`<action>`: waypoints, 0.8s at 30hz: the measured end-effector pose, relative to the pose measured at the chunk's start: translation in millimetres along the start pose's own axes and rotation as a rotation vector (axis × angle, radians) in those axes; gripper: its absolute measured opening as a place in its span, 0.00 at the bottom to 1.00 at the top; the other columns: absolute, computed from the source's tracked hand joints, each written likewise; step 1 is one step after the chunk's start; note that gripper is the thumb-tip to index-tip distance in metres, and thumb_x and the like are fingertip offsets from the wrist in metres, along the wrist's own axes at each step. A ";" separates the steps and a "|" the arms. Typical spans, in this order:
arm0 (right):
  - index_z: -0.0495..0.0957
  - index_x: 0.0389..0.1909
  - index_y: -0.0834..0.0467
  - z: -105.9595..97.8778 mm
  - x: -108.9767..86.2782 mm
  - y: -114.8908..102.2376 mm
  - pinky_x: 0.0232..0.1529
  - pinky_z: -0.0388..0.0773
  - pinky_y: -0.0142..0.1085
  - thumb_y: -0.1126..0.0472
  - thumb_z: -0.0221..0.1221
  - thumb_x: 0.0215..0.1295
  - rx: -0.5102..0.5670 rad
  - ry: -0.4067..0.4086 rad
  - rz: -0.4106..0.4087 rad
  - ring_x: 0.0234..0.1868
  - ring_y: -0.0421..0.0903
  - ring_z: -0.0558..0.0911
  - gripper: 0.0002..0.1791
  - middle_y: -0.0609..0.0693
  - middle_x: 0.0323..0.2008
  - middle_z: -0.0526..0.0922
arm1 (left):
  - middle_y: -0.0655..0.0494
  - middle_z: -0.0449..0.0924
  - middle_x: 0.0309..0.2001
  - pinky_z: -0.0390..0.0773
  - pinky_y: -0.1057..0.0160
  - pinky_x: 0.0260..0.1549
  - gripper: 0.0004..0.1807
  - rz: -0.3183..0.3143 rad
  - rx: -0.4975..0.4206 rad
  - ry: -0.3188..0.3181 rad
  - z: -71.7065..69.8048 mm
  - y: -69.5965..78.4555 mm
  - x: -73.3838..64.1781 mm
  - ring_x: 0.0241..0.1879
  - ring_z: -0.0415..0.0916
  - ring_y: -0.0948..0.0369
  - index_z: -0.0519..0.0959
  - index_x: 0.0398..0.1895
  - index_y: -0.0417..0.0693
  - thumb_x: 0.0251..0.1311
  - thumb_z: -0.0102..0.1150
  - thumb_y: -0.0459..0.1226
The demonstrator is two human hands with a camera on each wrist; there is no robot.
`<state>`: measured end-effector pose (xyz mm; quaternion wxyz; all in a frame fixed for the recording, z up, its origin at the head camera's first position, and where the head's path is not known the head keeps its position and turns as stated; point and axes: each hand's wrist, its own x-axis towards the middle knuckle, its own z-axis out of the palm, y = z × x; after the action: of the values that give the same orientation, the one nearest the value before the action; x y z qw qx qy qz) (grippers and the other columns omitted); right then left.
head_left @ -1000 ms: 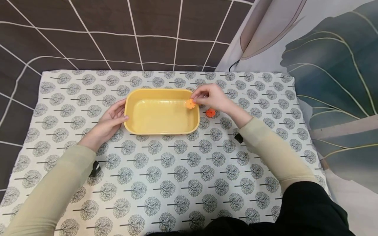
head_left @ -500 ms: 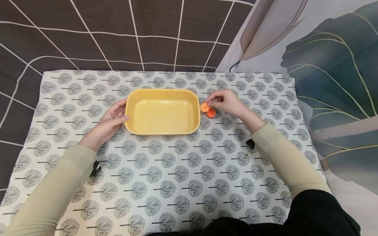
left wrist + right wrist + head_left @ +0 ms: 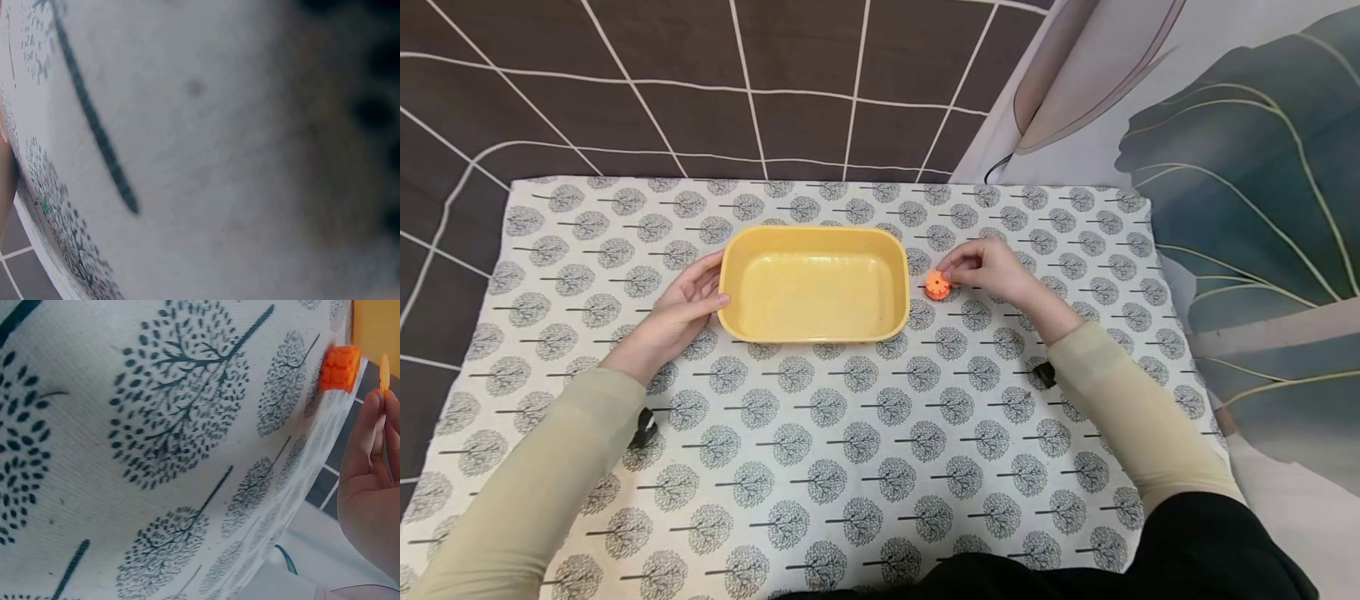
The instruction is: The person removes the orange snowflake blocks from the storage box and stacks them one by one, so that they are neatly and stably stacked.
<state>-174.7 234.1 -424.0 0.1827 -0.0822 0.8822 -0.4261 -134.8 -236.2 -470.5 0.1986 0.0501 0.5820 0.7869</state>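
Observation:
A shallow yellow plastic tub with rounded corners rests on the cloth. My left hand holds its left end, the thumb tip on the rim and the other fingers along the outer wall. Right of the tub, my right hand pinches a thin orange notched disc between thumb and fingertips. In the right wrist view a short stack of orange notched discs stands on the cloth, apart from the pinched one. From the head the pinched disc covers most of that stack. The left wrist view shows mostly blurred cloth.
A white cloth with a tree print covers the table. Behind it hangs a dark fabric with white grid lines. A curtain with large leaves hangs at the right. Black wrist straps show below the sleeves.
My right hand has moved right, from over the tub's right rim to above the orange stack, carrying the pinched disc. The left hand and tub have stayed in place.

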 end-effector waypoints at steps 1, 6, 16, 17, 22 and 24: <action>0.87 0.49 0.68 0.2 -0.1 0.7 0.38 0.86 0.23 0.70 0.67 0.69 0.002 0.000 0.006 0.34 0.34 0.83 0.10 0.63 0.44 0.90 | 0.65 0.68 0.74 0.71 0.78 0.71 0.38 0.001 -0.005 -0.002 0.1 0.1 0.1 0.70 0.69 0.72 0.62 0.81 0.47 0.69 0.55 0.20; 0.87 0.49 0.69 0.5 0.2 5.3 0.37 0.88 0.26 0.71 0.66 0.68 0.011 -0.008 0.023 0.33 0.36 0.85 0.11 0.63 0.43 0.91 | 0.52 0.59 0.82 0.69 0.75 0.74 0.38 -0.014 0.002 -0.003 -0.3 0.7 0.2 0.70 0.68 0.72 0.62 0.81 0.48 0.69 0.55 0.21; 0.88 0.47 0.66 0.0 -0.2 9.8 0.34 0.85 0.23 0.69 0.68 0.67 -0.016 -0.023 0.044 0.31 0.36 0.84 0.10 0.58 0.40 0.92 | 0.59 0.63 0.79 0.66 0.73 0.77 0.39 -0.020 0.000 0.005 1.3 2.6 -1.2 0.71 0.68 0.72 0.60 0.82 0.45 0.69 0.57 0.22; 0.88 0.47 0.65 0.1 0.0 10.6 0.35 0.84 0.22 0.69 0.69 0.67 -0.024 -0.022 0.044 0.31 0.35 0.84 0.09 0.58 0.40 0.92 | 0.61 0.64 0.78 0.67 0.73 0.77 0.39 -0.015 -0.003 0.002 1.1 2.2 -1.1 0.71 0.68 0.72 0.60 0.82 0.46 0.69 0.57 0.21; 0.88 0.46 0.66 1.7 1.0 15.0 0.34 0.85 0.22 0.69 0.68 0.66 -0.034 -0.012 0.045 0.30 0.33 0.84 0.09 0.60 0.41 0.92 | 0.56 0.62 0.80 0.67 0.74 0.77 0.39 -0.008 -0.002 0.001 1.8 2.3 -1.5 0.70 0.69 0.72 0.60 0.82 0.45 0.69 0.56 0.21; 0.89 0.46 0.66 1.9 1.0 15.7 0.34 0.85 0.22 0.70 0.68 0.66 -0.036 -0.009 0.046 0.30 0.33 0.84 0.09 0.60 0.41 0.92 | 0.52 0.58 0.82 0.66 0.73 0.77 0.40 -0.011 0.003 0.003 2.2 2.7 -1.8 0.70 0.68 0.72 0.59 0.82 0.44 0.69 0.57 0.21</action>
<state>-174.7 242.1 -437.6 0.1950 -0.0668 0.8905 -0.4055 -133.2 -235.6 -466.9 0.2020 0.0458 0.5840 0.7849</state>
